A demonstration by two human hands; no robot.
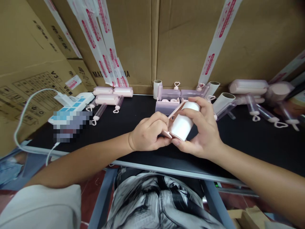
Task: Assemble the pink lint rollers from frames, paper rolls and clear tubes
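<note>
Both hands meet above the black table (250,140) near its front edge. My right hand (202,133) is wrapped round a white paper roll (182,125), thumb below and fingers over the top. My left hand (149,132) is closed in a pinch on a pink plastic holder piece (175,111) that lies against the roll's left side. The roll tilts up to the right. Whether roll and holder are joined is hidden by the fingers.
Pink and lilac roller cases (166,100), clear handles with heart ends (100,113) and spare white rolls (222,101) lie along the table's back. A white power strip (71,106) with a cable sits at the left. Taped cardboard boxes (186,41) wall the back and left.
</note>
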